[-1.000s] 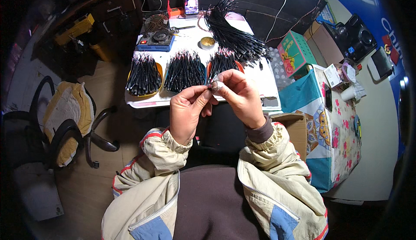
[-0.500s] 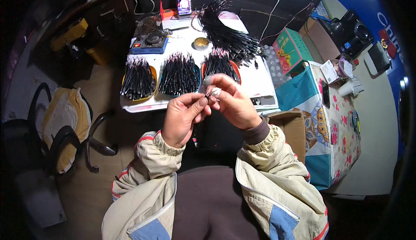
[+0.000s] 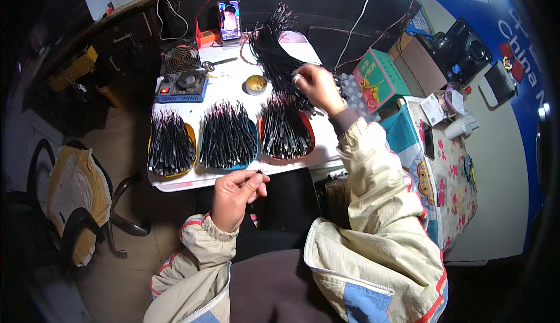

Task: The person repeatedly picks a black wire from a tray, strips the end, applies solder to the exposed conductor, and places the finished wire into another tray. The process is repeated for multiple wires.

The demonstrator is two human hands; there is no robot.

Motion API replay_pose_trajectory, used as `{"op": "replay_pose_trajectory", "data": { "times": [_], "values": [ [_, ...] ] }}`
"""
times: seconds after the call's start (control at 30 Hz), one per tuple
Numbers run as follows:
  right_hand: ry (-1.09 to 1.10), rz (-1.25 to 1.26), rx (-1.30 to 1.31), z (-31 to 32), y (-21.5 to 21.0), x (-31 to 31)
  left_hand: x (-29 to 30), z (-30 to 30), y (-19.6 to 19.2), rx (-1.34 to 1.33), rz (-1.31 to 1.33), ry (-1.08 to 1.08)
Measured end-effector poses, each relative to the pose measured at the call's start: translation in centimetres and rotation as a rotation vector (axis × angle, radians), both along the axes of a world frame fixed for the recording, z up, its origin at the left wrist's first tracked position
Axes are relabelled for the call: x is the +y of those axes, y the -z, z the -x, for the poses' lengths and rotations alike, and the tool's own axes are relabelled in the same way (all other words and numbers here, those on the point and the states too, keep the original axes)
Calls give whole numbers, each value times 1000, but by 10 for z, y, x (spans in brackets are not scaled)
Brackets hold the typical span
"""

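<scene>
Low in front of me, my left hand pinches a small dark piece between thumb and forefinger; it is too small to name. My right hand reaches forward over the right side of the table, fingers curled down at a large pile of black cables. White wrapping covers a fingertip of that hand, and what its fingers grip is hidden. Between my hands and the pile stand three trays packed with upright short black cables: a yellow tray, a blue tray and a red tray.
On the white table stand a blue device with a round top, a small fan, a cup of yellowish stuff and a lit phone. A green box is at the right; a chair stands at the left.
My hands were together in front of the trays. Now the right has gone forward to the cable pile, while the left stays low with the small dark piece. The view has shifted.
</scene>
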State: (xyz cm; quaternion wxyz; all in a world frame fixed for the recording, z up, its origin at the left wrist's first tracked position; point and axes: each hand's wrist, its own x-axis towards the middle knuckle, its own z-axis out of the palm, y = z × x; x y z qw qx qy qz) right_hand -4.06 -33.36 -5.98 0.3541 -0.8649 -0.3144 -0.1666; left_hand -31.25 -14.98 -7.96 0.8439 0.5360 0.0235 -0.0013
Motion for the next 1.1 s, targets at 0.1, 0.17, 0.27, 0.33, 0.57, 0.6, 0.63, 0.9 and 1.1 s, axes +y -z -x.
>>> {"op": "replay_pose_trajectory", "data": {
  "times": [0.1, 0.17, 0.27, 0.33, 0.57, 0.6, 0.63, 0.9, 1.1],
  "values": [
    [217, 311, -70, -93, 16, -5, 1, -4, 4, 29, -10, 4],
    [242, 372, -61, -128, 28, -7, 5, -6, 7, 47, -11, 6],
    [186, 480, 89, -152, 39, -7, 11, -9, 12, 51, 13, 2],
    [181, 452, 57, -154, 42, -8, 15, -11, 15, 61, 21, -11],
    [170, 536, 22, -148, 34, -9, 15, -12, 19, 67, 61, -8],
    [147, 556, 28, -147, 32, -9, 15, -11, 19, 63, 64, -10],
    [124, 567, 30, -145, 30, -9, 15, -8, 19, 61, 66, -12],
    [26, 625, -173, -101, -39, -9, 20, -1, 7, 6, 163, -170],
    [-43, 340, -409, 38, -115, -25, 8, -7, -20, -87, 245, -119]
  ]
}}
